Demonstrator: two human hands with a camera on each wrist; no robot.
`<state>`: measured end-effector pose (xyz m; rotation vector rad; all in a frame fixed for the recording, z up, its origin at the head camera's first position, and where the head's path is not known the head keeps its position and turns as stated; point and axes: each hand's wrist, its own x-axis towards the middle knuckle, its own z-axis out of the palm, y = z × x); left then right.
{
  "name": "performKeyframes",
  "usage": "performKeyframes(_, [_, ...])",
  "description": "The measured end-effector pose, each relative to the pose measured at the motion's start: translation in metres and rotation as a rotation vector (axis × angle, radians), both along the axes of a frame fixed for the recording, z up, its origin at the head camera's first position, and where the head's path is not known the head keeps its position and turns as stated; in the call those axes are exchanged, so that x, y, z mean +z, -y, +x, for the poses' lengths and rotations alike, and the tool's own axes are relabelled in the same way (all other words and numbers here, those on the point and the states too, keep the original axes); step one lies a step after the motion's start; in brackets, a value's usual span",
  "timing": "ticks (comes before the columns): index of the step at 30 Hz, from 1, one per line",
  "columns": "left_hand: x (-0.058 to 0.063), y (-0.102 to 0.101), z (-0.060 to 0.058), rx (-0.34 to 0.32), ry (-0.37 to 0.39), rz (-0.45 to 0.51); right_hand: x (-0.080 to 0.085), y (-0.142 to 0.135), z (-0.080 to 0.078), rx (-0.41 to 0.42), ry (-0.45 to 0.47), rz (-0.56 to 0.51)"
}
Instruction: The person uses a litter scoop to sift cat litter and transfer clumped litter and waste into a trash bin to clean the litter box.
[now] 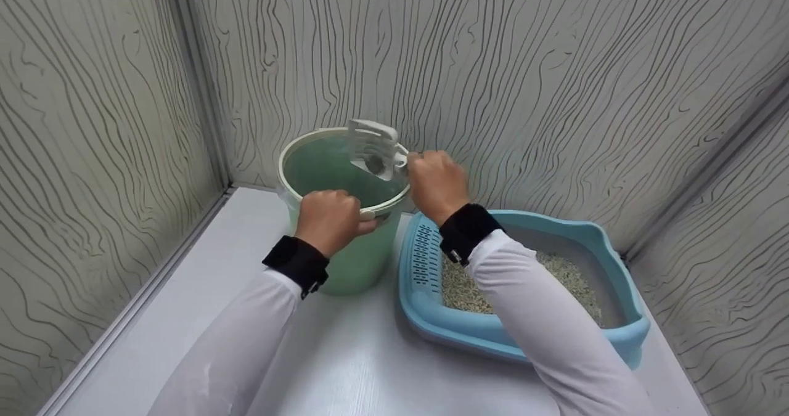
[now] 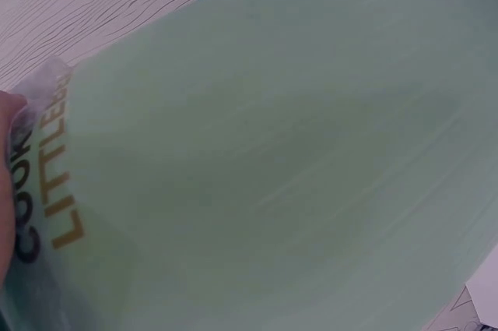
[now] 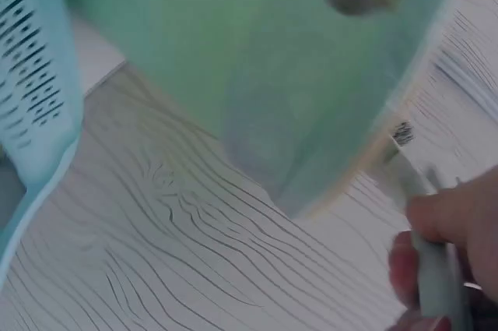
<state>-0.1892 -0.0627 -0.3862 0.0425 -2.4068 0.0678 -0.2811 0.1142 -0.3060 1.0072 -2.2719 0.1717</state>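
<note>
In the head view, a green trash bin [image 1: 354,259] with a cream rim stands on the white surface. My left hand [image 1: 330,219] grips its near rim, thumb on the outside; fingers inside are hidden. My right hand [image 1: 439,185] holds a white slotted litter scoop [image 1: 362,135] by the handle, its head tilted over the bin's opening. One dark clump [image 1: 374,164] shows against the scoop head. In the right wrist view the fingers curl round the scoop's handle [image 3: 440,288]. Brown and black lettering [image 2: 58,183] marks the bin's side in the left wrist view.
A blue litter box [image 1: 425,317] with a perforated ledge stands right of the bin, under my right forearm. Grainy litter [image 1: 567,280] covers part of its floor. Wood-patterned panels [image 1: 493,65] enclose the back and sides. Clear plastic film [image 2: 43,86] hangs over the bin's rim.
</note>
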Motion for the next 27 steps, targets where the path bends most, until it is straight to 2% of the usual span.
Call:
performKeyframes(2, [0.0, 0.0, 0.0, -0.001, 0.016, 0.009, -0.011, 0.004, 0.0, 0.02, -0.2, -0.006])
performKeyframes(4, [0.0, 0.0, 0.0, -0.005, 0.021, 0.015, -0.017, 0.007, 0.0, 0.032, -0.329, -0.013])
performKeyframes(6, [-0.001, 0.0, 0.0, -0.011, 0.02, 0.02, -0.019, 0.007, -0.001, 0.039, -0.361, -0.012])
performKeyframes(8, [-0.001, 0.001, -0.001, -0.014, 0.016, 0.019, -0.018, 0.004, -0.001, 0.04, -0.343, -0.017])
performKeyframes(13, [0.0, 0.001, 0.0, -0.009, 0.023, 0.014, -0.014, -0.004, -0.001, 0.035, -0.215, -0.053])
performKeyframes(18, [0.001, 0.001, 0.002, -0.005, 0.018, 0.01, -0.006, -0.014, -0.001, 0.056, -0.036, -0.102])
performKeyframes(21, [0.001, 0.001, 0.002, -0.005, 0.004, 0.005, -0.001, -0.02, 0.0, 0.07, 0.125, -0.135])
performKeyframes(27, [-0.001, 0.0, 0.001, -0.004, -0.031, -0.017, 0.008, -0.033, 0.001, 0.093, 0.529, -0.211])
